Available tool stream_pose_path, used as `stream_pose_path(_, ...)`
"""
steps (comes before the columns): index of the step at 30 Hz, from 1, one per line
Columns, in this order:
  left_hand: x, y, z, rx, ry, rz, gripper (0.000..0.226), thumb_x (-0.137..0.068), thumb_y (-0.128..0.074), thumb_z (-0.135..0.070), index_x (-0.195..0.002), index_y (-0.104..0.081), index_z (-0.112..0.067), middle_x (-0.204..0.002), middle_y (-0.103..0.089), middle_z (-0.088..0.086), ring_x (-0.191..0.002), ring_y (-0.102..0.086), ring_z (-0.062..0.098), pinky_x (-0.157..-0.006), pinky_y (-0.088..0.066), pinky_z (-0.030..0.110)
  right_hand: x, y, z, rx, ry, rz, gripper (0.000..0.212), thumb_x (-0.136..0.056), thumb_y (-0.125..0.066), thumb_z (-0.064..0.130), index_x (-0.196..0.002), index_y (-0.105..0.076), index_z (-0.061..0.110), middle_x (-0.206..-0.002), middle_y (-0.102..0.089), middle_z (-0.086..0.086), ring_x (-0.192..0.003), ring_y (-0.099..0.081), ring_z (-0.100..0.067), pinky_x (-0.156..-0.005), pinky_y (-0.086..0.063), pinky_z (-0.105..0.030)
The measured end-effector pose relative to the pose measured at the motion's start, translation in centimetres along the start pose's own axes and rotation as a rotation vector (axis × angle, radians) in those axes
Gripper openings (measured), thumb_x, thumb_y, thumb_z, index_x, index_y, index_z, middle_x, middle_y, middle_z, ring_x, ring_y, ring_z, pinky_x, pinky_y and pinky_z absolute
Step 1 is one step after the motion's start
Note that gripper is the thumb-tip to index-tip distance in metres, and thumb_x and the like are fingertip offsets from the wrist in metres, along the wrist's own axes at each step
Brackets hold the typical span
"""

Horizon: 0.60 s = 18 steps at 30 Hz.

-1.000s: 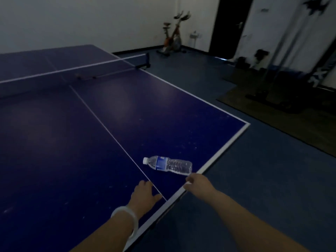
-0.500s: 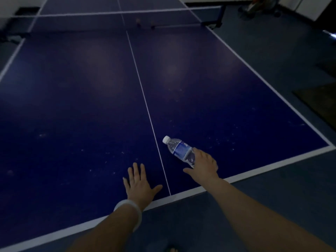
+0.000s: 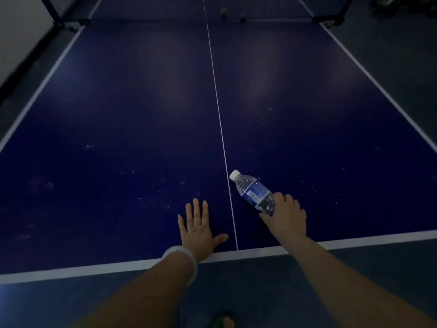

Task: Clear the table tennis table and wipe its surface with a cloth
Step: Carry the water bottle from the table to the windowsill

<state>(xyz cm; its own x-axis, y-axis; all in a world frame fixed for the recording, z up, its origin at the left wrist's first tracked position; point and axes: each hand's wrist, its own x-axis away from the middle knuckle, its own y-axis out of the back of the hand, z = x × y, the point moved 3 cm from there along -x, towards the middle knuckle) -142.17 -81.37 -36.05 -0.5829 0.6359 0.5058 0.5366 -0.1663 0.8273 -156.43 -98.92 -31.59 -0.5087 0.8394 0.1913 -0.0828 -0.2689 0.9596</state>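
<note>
Just right of the white centre line (image 3: 220, 119), near the dark blue worktop's (image 3: 118, 114) near edge, the right hand (image 3: 285, 217) grips the lying clear plastic water bottle (image 3: 254, 191) while the left hand (image 3: 197, 229) rests spread flat across the line.

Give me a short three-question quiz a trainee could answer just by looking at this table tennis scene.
1. True or false: the clear plastic water bottle with the blue label stands upright on the dark blue table tennis table.
2. Which hand grips the bottle? A) left hand B) right hand C) both
3. Fill in: the left hand lies flat on the table, fingers spread, on the ___ side of the white centre line.

Key
1. False: it lies on its side, white cap pointing away from the person.
2. B; the fingers curl round its base end.
3. Left.
</note>
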Motion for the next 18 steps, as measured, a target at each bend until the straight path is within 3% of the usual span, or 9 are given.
stream_pose_path(5,0.2,1.4,0.1,0.068,-0.02,0.031,0.102,-0.087,-0.048,-0.067,-0.151,0.017,-0.022,-0.157,0.029,0.005,-0.145,0.024,0.027,-0.116,0.011,0.049,1.8,0.3,1.3,-0.279,-0.043,0.089,0.054,-0.079,-0.077,0.043,-0.118,-0.051,0.017,-0.113,-0.053,-0.003,-0.105,-0.052,-0.022,-0.088,-0.048,-0.041)
stream_pose_path(9,1.4,5.0,2.4,0.317,-0.051,0.014,0.084,-0.093,-0.046,-0.059,-0.154,-0.008,-0.016,-0.162,0.002,0.011,-0.149,-0.001,0.028,-0.121,-0.005,0.042,3.8,0.7,4.5,-0.621,-0.072,0.129,0.039,-0.078,-0.081,0.028,-0.103,-0.053,0.02,-0.102,-0.06,-0.002,-0.088,-0.06,-0.017,-0.066,-0.049,-0.027)
stream_pose_path(14,5.1,10.3,11.9,0.454,-0.008,-0.105,0.073,-0.094,-0.052,-0.05,-0.151,-0.025,-0.014,-0.153,-0.028,0.009,-0.138,-0.033,0.024,-0.114,-0.032,0.038,6.3,1.7,13.9,-0.798,0.0,0.139,0.036,-0.078,-0.081,0.017,-0.093,-0.05,0.026,-0.095,-0.062,0.002,-0.081,-0.061,-0.01,-0.059,-0.041,-0.017)
stream_pose_path(18,9.3,15.1,23.0,0.497,0.102,-0.182,0.07,-0.094,-0.051,-0.05,-0.15,-0.027,-0.016,-0.149,-0.034,0.008,-0.132,-0.041,0.024,-0.108,-0.039,0.039,8.9,1.8,25.5,-0.823,0.114,0.212,0.036,-0.079,-0.079,0.018,-0.098,-0.05,0.026,-0.094,-0.062,0.004,-0.081,-0.062,-0.011,-0.059,-0.043,-0.02)
